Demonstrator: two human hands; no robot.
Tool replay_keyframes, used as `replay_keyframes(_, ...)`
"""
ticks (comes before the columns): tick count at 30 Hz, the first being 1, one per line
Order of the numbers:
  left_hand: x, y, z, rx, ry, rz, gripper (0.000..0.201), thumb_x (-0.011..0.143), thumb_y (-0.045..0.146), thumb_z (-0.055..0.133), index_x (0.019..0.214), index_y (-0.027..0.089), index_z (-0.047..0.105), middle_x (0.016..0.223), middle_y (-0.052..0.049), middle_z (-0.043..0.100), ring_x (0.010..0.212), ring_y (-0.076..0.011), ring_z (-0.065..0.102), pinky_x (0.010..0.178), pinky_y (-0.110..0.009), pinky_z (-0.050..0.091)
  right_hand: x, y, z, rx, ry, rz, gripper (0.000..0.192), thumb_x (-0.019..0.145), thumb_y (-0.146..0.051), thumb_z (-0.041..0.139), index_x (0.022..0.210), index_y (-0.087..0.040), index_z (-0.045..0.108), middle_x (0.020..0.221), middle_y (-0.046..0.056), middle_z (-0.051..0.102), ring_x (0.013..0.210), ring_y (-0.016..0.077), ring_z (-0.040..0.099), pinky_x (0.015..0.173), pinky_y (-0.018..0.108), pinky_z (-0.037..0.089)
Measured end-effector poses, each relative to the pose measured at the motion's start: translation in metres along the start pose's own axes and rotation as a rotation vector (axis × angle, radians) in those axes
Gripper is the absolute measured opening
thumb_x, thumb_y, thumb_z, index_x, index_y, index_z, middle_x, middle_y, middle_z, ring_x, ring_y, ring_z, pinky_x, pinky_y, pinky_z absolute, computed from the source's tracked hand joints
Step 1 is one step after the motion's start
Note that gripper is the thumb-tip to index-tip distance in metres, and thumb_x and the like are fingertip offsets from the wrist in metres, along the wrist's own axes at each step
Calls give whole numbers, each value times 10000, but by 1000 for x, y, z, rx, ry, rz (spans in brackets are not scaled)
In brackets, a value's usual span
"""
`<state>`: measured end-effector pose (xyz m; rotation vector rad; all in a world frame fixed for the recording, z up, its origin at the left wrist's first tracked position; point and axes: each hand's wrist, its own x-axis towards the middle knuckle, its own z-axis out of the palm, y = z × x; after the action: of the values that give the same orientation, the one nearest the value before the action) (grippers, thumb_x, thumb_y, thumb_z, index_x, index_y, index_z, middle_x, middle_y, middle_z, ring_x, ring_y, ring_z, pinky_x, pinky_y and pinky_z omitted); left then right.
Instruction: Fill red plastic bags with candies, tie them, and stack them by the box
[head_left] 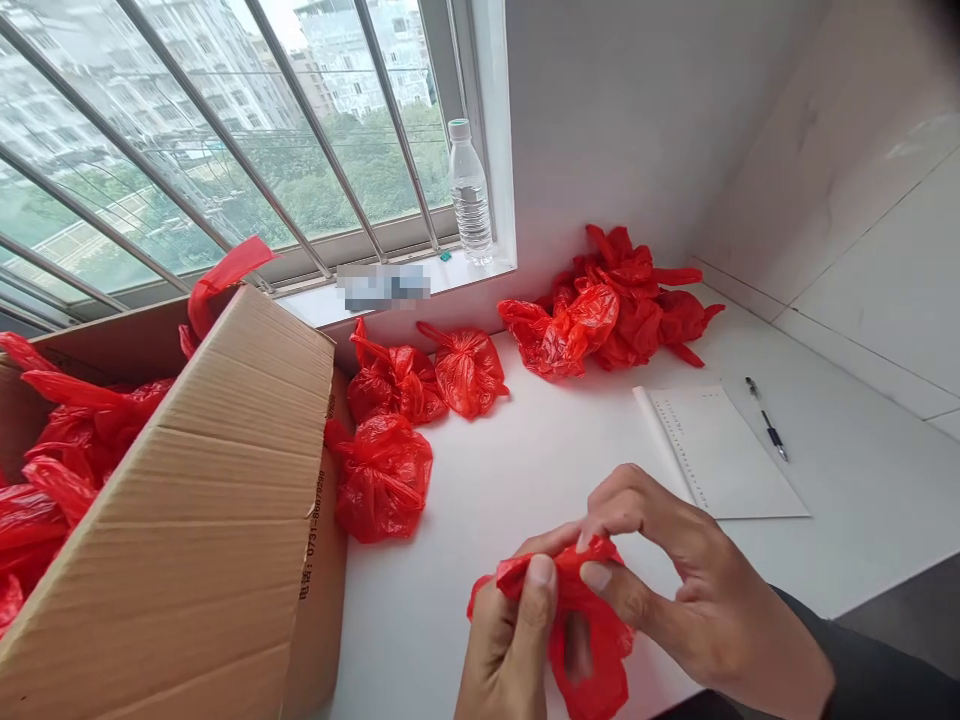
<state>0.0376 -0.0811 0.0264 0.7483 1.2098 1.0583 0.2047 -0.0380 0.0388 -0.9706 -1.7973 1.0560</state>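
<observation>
At the far left, a brown cardboard box (217, 520) is seen with its flap open, and red plastic bags (67, 440) are packed inside it. Just right of the box, three tied red bags (397, 420) lie on the white counter (862, 500), near the box corner. Above them, on the window sill, a clear water bottle (469, 195) stands upright beside the window frame.

At the near edge, in the middle, a small red plastic bag (592, 640) is held above the counter between both hands. The left hand (510, 640) is closed on the bag's left top part, with the thumb pressed on the plastic. The right hand (675, 580) pinches the bag's top from the right with thumb and fingers, the other fingers being bent above it.

Farther back, a pile of red bags (615, 305) is placed against the wall. To the right of the hands, a sheet of paper (720, 455) lies flat, and a pen (766, 420) lies just beside it.
</observation>
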Motion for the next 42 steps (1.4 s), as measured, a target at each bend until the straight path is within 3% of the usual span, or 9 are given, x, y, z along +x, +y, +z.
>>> replay_keyframes(4, 12, 8, -9, -111, -136, -40, 361, 922, 551, 631, 953, 202, 719, 680, -7, 616, 626, -126, 530, 638, -249, 424, -11, 1, 3, -12, -34, -10, 264, 798, -78, 683, 920, -295, 595, 1054, -6, 543, 911, 142, 630, 803, 260, 534)
replay_keyframes(7, 14, 12, -12, -43, -203, -19, 311, 864, 478, 740, 814, 185, 648, 708, 9, 579, 626, -91, 461, 620, -218, 377, -14, 5, 2, 68, -113, -3, 193, 804, -242, 771, 911, -287, 616, 1132, 28, 573, 1056, 222, 626, 895, 325, 541)
replay_keyframes(12, 13, 2, -12, 122, -298, 145, 242, 887, 377, 710, 793, 194, 581, 761, -9, 585, 648, -107, 492, 633, -242, 401, -6, 18, -3, 127, -193, 50, 361, 977, -451, 583, 1308, -315, 538, 1266, 55, 603, 1270, 247, 529, 1118, 410, 396)
replay_keyframes(16, 14, -16, -16, 393, -166, 484, 78, 956, 272, 562, 913, 245, 620, 772, 5, 589, 620, -107, 478, 595, -229, 400, 1, 26, -2, 114, -253, 207, 278, 1055, -430, 428, 1185, -260, 605, 969, 24, 660, 903, 179, 631, 883, 332, 490)
replay_keyframes(19, 17, -24, -15, 571, -39, 671, 210, 965, 165, 493, 1059, 290, 634, 833, 3, 652, 680, -119, 564, 638, -224, 440, 4, 28, -2, 140, -308, 290, 336, 1070, -443, 370, 1123, -235, 629, 914, 26, 670, 770, 162, 601, 715, 291, 481)
replay_keyframes(24, 20, -30, -5, 658, 91, 856, 308, 955, 95, 520, 1157, 292, 644, 996, -39, 712, 855, -154, 673, 732, -232, 507, 6, 33, -3, 172, -409, 271, 316, 1047, -333, 423, 1302, -234, 582, 959, 27, 705, 816, 171, 628, 780, 303, 490)
replay_keyframes(30, 19, -32, -6, 617, 150, 830, 184, 932, 99, 553, 1019, 259, 579, 896, -17, 599, 747, -141, 600, 629, -224, 465, 6, 39, -5, 221, -445, 356, 185, 991, -272, 481, 1053, -191, 634, 953, 44, 700, 783, 168, 599, 728, 299, 482)
replay_keyframes(35, 19, -33, -9, 589, 155, 800, 184, 936, 83, 544, 899, 252, 480, 862, 9, 574, 716, -110, 531, 609, -197, 413, 5, 39, -3, 196, -388, 346, 155, 990, -238, 479, 1063, -214, 614, 970, 31, 698, 823, 169, 611, 766, 304, 488)
replay_keyframes(42, 20, -32, -13, 587, 138, 825, 180, 920, 66, 579, 917, 246, 564, 876, -3, 632, 756, -124, 598, 652, -218, 448, 4, 38, -4, 193, -290, 287, 132, 993, -250, 490, 1044, -203, 602, 1055, 50, 680, 910, 175, 627, 827, 313, 503)
